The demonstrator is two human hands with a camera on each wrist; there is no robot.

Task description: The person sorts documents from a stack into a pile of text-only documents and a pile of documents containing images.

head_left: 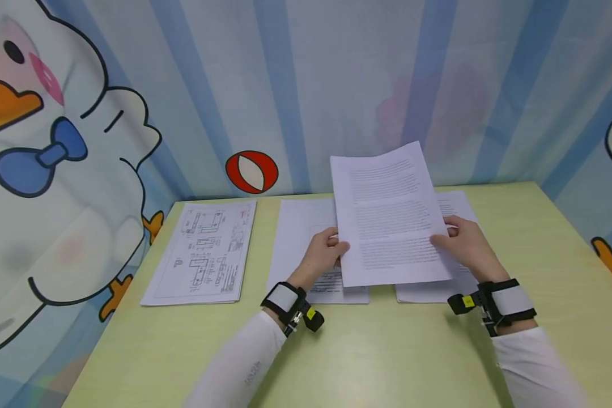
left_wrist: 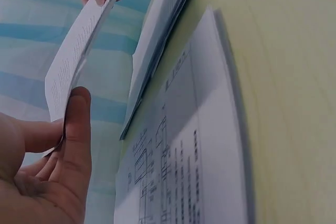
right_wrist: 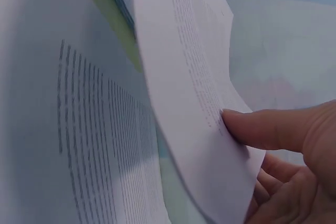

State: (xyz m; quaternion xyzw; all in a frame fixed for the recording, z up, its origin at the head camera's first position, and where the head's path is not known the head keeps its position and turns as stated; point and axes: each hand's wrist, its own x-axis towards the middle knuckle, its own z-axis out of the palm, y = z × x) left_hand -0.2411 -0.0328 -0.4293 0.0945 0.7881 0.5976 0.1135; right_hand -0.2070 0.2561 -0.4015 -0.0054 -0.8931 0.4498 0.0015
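Observation:
A printed sheet of paper [head_left: 387, 221], covered in lines of text, is held up above the table between both hands. My left hand [head_left: 320, 256] pinches its left edge, thumb in front and fingers behind, as the left wrist view also shows. At the lower right edge my right hand [head_left: 464, 243] pinches it with the thumb on the printed face [right_wrist: 184, 103]. Below it on the left lies a paper stack with a drawing [head_left: 296, 232], partly hidden by the sheet. Beneath its right side is a stack of text pages [head_left: 459, 207], also partly covered.
Another stack of technical drawings [head_left: 201, 255] lies at the left of the pale yellow-green table [head_left: 367, 351]. A striped blue and white curtain [head_left: 326, 85] with cartoon figures hangs right behind the table's back edge.

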